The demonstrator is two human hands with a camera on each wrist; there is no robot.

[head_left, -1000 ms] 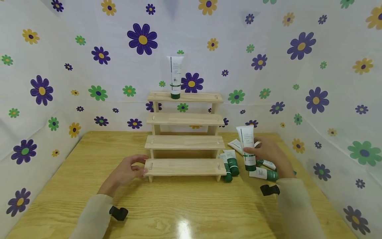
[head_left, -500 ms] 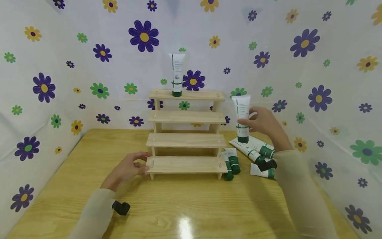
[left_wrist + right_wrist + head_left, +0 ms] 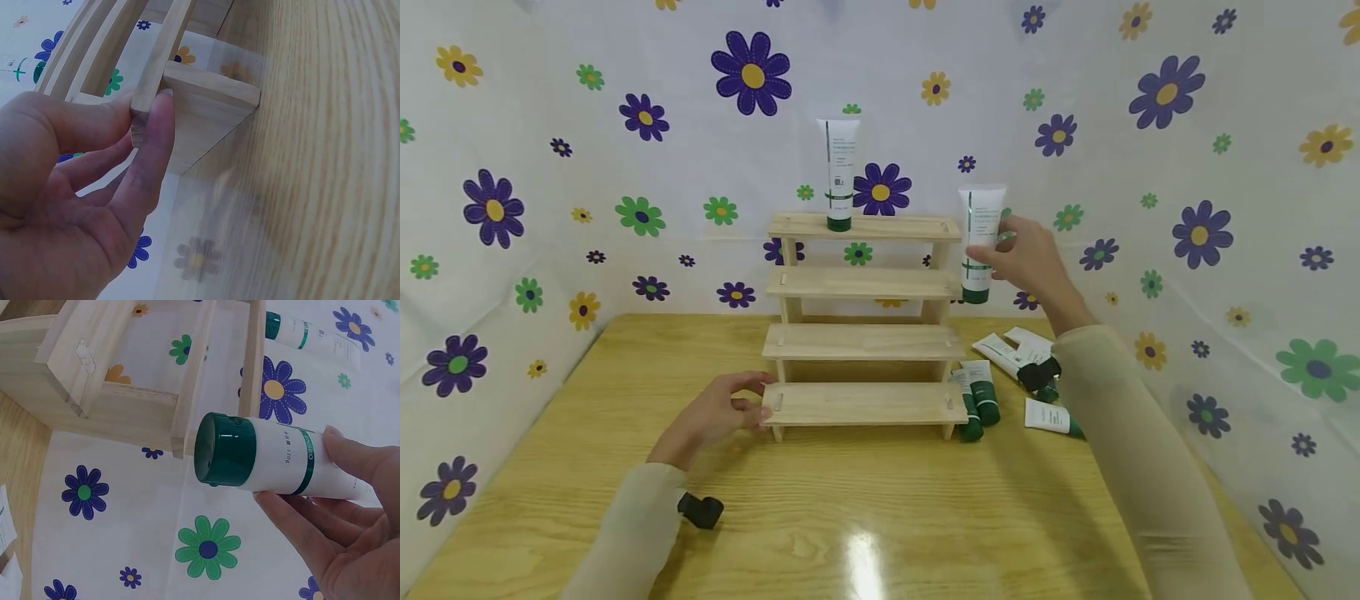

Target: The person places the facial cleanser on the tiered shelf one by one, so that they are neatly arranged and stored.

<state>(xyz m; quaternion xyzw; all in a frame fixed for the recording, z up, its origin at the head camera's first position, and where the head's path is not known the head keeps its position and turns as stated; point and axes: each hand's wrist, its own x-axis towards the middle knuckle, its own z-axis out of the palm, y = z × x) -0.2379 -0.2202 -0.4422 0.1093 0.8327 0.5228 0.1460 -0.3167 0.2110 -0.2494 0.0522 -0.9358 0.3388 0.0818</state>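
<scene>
A four-tiered wooden display stand [image 3: 865,342] rests on the table. My left hand [image 3: 711,417] pinches the left end of its lowest shelf between thumb and fingers, as the left wrist view [image 3: 150,106] also shows. In my right hand [image 3: 1030,260] is a white squeeze tube [image 3: 981,221] with a dark green cap, gripped upright, cap down, in the air beside the stand's right end at about the upper shelves. The right wrist view shows its green cap [image 3: 225,450] near the shelf ends, apart from them. Another such tube [image 3: 841,171] stands on the top shelf, left of its middle.
Two tubes [image 3: 983,392] lie against the stand's lower right side. Several more tubes [image 3: 1007,354] lie loosely on the table [image 3: 820,517] farther right, partly hidden by the right sleeve. A flower-printed cloth [image 3: 670,167] surrounds the table at the back and sides.
My right hand has lifted the tube from above the pile, up and leftward to beside the upper shelves. The left hand keeps its hold on the lowest shelf.
</scene>
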